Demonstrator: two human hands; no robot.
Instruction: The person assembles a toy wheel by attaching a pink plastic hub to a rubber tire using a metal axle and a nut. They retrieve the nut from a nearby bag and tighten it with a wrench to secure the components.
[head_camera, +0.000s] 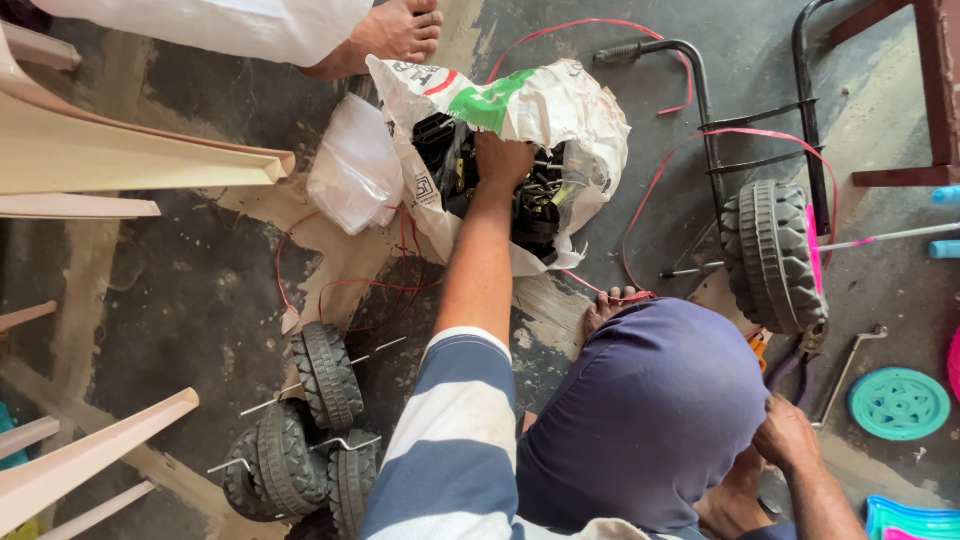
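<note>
We reach our left hand (503, 160) into the open mouth of a white woven sack (560, 105) that lies on the floor ahead of us. The fingers are buried among black plastic parts (535, 215) inside the sack, so we cannot tell whether they are closed on a part or merely resting on the pile. The parts sit directly under and around the hand, at the sack's centre. Our right hand (787, 435) rests on our right leg (650, 410), fingers loosely curled and gripping nothing.

The sack holds black moulded pieces and some thin metal bits; its exact contents are partly hidden by the hand. A clear plastic bag (352, 175) lies just beside the sack on its left; what it holds cannot be made out.

The surface is a rough, stained concrete floor (180, 290). Thin red wires (350, 285) trail across it near the sack. A cluster of small black wheels (300, 440) with metal axles lies to our left. A larger black wheel (772, 255) on a black tubular frame (705, 110) lies to the right, with a teal disc (898, 403) nearby. Pale plastic chairs (110, 160) stand at the left. Another person's bare foot (395, 30) is at the top edge.
</note>
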